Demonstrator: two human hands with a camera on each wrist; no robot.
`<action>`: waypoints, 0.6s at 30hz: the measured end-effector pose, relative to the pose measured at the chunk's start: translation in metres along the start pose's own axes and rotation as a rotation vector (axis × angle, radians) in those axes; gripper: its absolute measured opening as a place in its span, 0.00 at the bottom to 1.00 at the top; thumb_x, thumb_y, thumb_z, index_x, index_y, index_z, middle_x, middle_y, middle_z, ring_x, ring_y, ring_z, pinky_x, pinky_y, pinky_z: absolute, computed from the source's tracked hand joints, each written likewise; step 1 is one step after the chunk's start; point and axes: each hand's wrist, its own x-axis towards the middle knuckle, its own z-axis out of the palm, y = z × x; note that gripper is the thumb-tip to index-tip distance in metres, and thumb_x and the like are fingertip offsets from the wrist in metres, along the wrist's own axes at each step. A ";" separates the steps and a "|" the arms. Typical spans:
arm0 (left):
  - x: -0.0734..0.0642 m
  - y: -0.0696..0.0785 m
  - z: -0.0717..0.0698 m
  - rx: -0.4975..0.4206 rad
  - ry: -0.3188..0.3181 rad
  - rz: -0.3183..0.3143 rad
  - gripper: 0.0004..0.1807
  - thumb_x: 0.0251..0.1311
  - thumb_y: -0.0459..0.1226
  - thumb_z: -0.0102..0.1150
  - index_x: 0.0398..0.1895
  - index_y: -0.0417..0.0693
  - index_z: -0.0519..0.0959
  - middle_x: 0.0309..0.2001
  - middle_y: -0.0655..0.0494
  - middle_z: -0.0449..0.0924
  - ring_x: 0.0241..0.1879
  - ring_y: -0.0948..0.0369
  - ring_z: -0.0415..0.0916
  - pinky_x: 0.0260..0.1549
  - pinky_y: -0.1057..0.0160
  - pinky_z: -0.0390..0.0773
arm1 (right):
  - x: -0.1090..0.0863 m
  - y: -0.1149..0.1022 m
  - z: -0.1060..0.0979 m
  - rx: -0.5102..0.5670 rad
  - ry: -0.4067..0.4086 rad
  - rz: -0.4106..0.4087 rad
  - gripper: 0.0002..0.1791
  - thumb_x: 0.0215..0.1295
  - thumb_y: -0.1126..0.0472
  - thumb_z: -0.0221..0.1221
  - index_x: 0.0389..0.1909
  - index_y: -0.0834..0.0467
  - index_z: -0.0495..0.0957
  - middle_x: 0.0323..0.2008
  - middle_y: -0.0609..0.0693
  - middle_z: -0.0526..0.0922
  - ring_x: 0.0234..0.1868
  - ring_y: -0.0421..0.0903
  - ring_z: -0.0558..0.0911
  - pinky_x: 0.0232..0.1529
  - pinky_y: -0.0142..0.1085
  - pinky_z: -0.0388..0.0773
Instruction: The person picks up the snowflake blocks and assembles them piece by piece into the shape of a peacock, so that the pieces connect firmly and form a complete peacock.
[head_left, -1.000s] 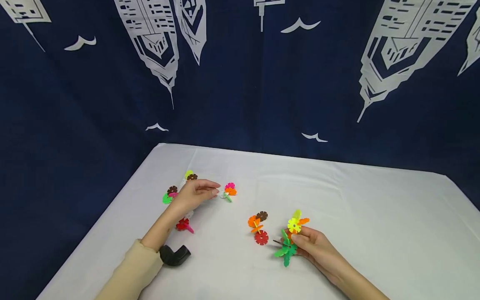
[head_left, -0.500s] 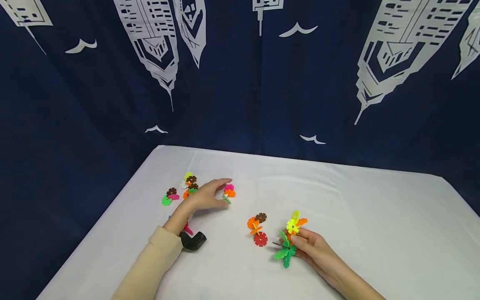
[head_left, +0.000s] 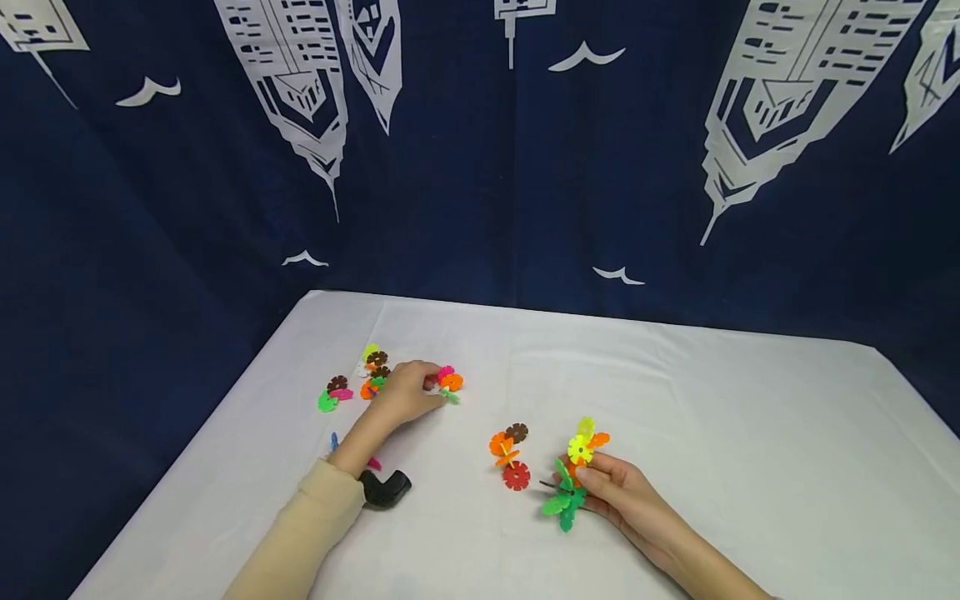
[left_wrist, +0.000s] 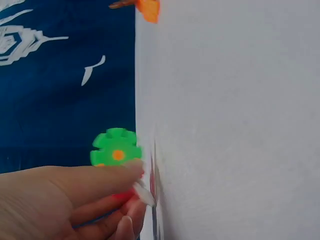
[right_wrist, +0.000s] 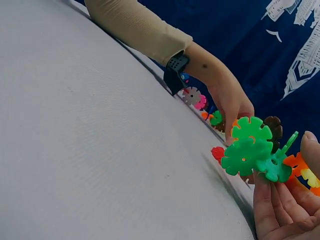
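The left hand point(head_left: 408, 390) had a small cluster point(head_left: 452, 382) of pink, orange and green discs pinched between thumb and fingertips, over the left part of the white table point(head_left: 675, 433). In the left wrist view a green disc with an orange centre stood up behind the thumb, and a white piece showed at the fingertips.

The right hand point(head_left: 618, 487) held a bigger cluster point(head_left: 580, 451) up in front of the person, thumb against the fingers: yellow and orange discs on top, green ones hanging below. Just left of it lay an orange pair point(head_left: 500, 442), with a brown disc point(head_left: 516, 432) beyond and a red disc point(head_left: 516, 476) nearer the person.

Behind the left hand were two more groups: brown, pink and green discs point(head_left: 327, 402), and a mixed pile point(head_left: 377, 358). A black mount point(head_left: 386, 490) sat at the left wrist, by the beige sleeve point(head_left: 300, 533).
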 end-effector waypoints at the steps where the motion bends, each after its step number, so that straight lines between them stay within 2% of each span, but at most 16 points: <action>1: -0.002 -0.002 -0.001 -0.071 -0.002 -0.026 0.21 0.48 0.32 0.69 0.48 0.34 0.78 0.29 0.54 0.74 0.33 0.58 0.70 0.35 0.62 0.74 | 0.000 0.000 0.001 0.005 0.001 -0.002 0.20 0.71 0.63 0.50 0.58 0.71 0.66 0.54 0.57 0.76 0.52 0.46 0.77 0.53 0.38 0.72; 3: -0.007 -0.004 -0.005 -0.274 -0.029 -0.081 0.23 0.48 0.32 0.70 0.49 0.33 0.77 0.32 0.52 0.77 0.33 0.58 0.72 0.35 0.63 0.76 | 0.000 0.000 0.003 0.026 0.000 -0.003 0.21 0.71 0.63 0.50 0.59 0.71 0.65 0.55 0.57 0.75 0.53 0.47 0.76 0.53 0.39 0.72; 6: -0.019 -0.002 -0.008 -0.679 -0.104 -0.146 0.25 0.52 0.31 0.66 0.53 0.30 0.73 0.40 0.47 0.79 0.36 0.59 0.73 0.40 0.63 0.76 | -0.001 -0.002 0.006 0.104 -0.015 0.022 0.19 0.72 0.62 0.49 0.59 0.66 0.67 0.54 0.57 0.76 0.53 0.47 0.76 0.53 0.41 0.72; 8: -0.031 0.004 -0.005 -0.944 -0.181 -0.153 0.26 0.55 0.28 0.62 0.57 0.27 0.68 0.44 0.45 0.78 0.38 0.59 0.74 0.43 0.63 0.75 | -0.001 -0.003 0.007 0.189 -0.029 0.050 0.15 0.72 0.61 0.48 0.56 0.62 0.69 0.52 0.56 0.77 0.53 0.48 0.76 0.54 0.42 0.71; 10: -0.044 0.011 0.002 -1.136 -0.267 -0.125 0.26 0.56 0.26 0.58 0.59 0.27 0.65 0.46 0.46 0.78 0.38 0.60 0.73 0.44 0.65 0.75 | -0.002 -0.004 0.009 0.259 -0.038 0.075 0.13 0.72 0.61 0.49 0.53 0.60 0.70 0.51 0.54 0.77 0.54 0.47 0.75 0.56 0.42 0.69; 11: -0.050 0.016 0.006 -1.208 -0.311 -0.110 0.26 0.57 0.25 0.56 0.59 0.27 0.64 0.46 0.46 0.78 0.37 0.61 0.73 0.43 0.66 0.75 | -0.003 -0.004 0.010 0.276 -0.041 0.080 0.13 0.72 0.62 0.49 0.53 0.60 0.69 0.51 0.53 0.77 0.54 0.46 0.75 0.57 0.42 0.68; 13: -0.060 0.025 0.015 -1.282 -0.377 -0.086 0.26 0.57 0.25 0.56 0.59 0.28 0.64 0.45 0.49 0.77 0.36 0.62 0.72 0.41 0.68 0.75 | -0.004 -0.004 0.012 0.271 -0.036 0.085 0.15 0.71 0.64 0.50 0.55 0.63 0.66 0.52 0.53 0.75 0.55 0.45 0.74 0.58 0.40 0.66; 15: -0.067 0.033 0.023 -1.308 -0.423 -0.060 0.26 0.57 0.25 0.57 0.60 0.30 0.63 0.46 0.49 0.76 0.37 0.61 0.72 0.41 0.68 0.74 | -0.004 -0.003 0.014 0.211 -0.027 0.077 0.21 0.69 0.65 0.52 0.60 0.68 0.62 0.55 0.54 0.74 0.55 0.44 0.74 0.58 0.39 0.67; 18: -0.071 0.042 0.031 -1.301 -0.454 -0.031 0.28 0.56 0.26 0.58 0.61 0.33 0.63 0.49 0.47 0.75 0.41 0.59 0.73 0.44 0.66 0.74 | -0.005 -0.001 0.018 0.099 -0.020 0.068 0.29 0.68 0.65 0.53 0.64 0.72 0.55 0.58 0.58 0.71 0.54 0.45 0.75 0.55 0.37 0.70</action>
